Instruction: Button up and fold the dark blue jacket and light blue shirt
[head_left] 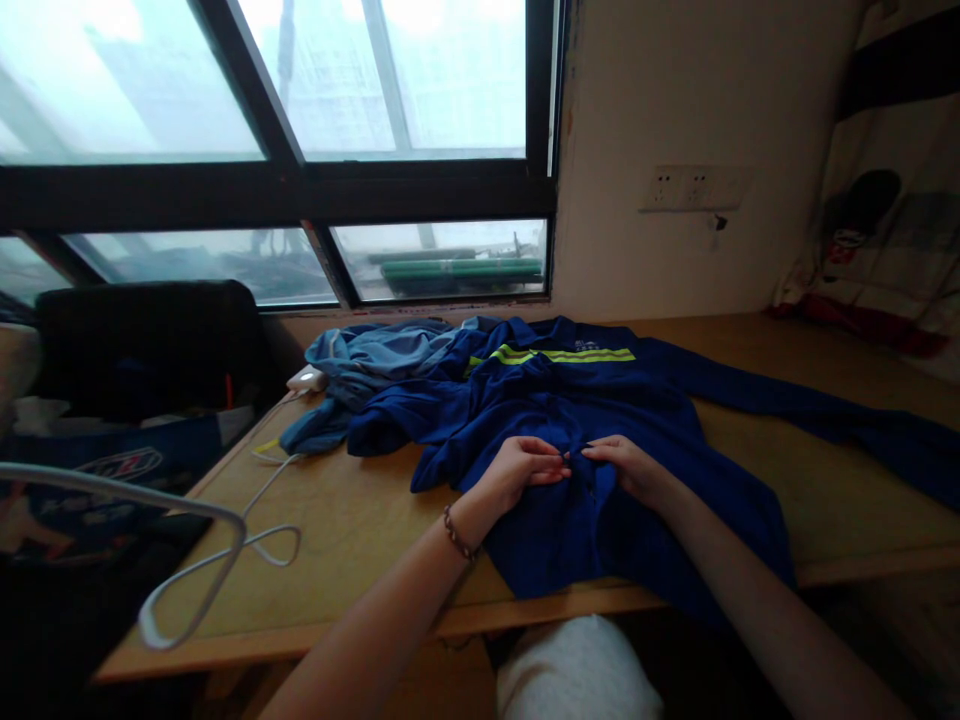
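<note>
A dark blue jacket (600, 420) with a yellow-green chest stripe lies spread on the wooden table (360, 530). My left hand (521, 465) and my right hand (626, 465) meet at the middle of the jacket, both with fingers pinched on its fabric near the front opening. A beaded bracelet sits on my left wrist. The jacket's lower part hangs over the table's front edge toward my lap.
A light blue garment (375, 365) lies bunched at the jacket's left. A white clothes hanger (202, 560) rests on the table's left front corner. A white charger and cable (304, 385) lie near the window. A black bag (142, 340) stands at left. Wall sockets (694, 188) are at right.
</note>
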